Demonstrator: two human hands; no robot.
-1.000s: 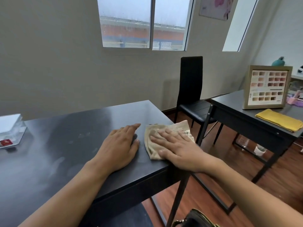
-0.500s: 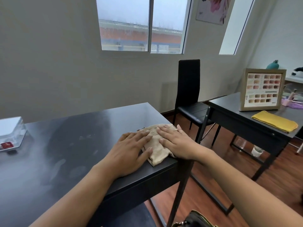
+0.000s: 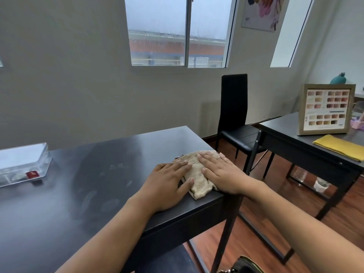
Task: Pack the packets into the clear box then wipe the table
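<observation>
Cloth (image 3: 197,174) lay bunched at the right near corner of the table (image 3: 98,194), and much of it was hidden under my two hands. My left hand (image 3: 167,186) lay flat with straight fingers, its fingertips over the cloth's left edge and its palm on the bare tabletop. My right hand (image 3: 220,172) pressed flat on the cloth's right part, fingers straight and slightly spread, its heel at the table's edge. Neither hand curled round anything.

One clear box (image 3: 21,164) stood at the far left of the table, well apart from the cloth and cut off by the picture's edge. A small red packet (image 3: 32,174) showed through its wall; the rest of what it held was too dim for me to count. Smears on the dark tabletop were faint and hard to make out.

One black chair (image 3: 236,123) stood beyond the table's right end. A second table (image 3: 295,142), partly cut off on the right, bore one framed chart (image 3: 326,110) and one yellow cloth (image 3: 338,146). A dark bag (image 3: 244,266) at the bottom edge was mostly out of view.
</observation>
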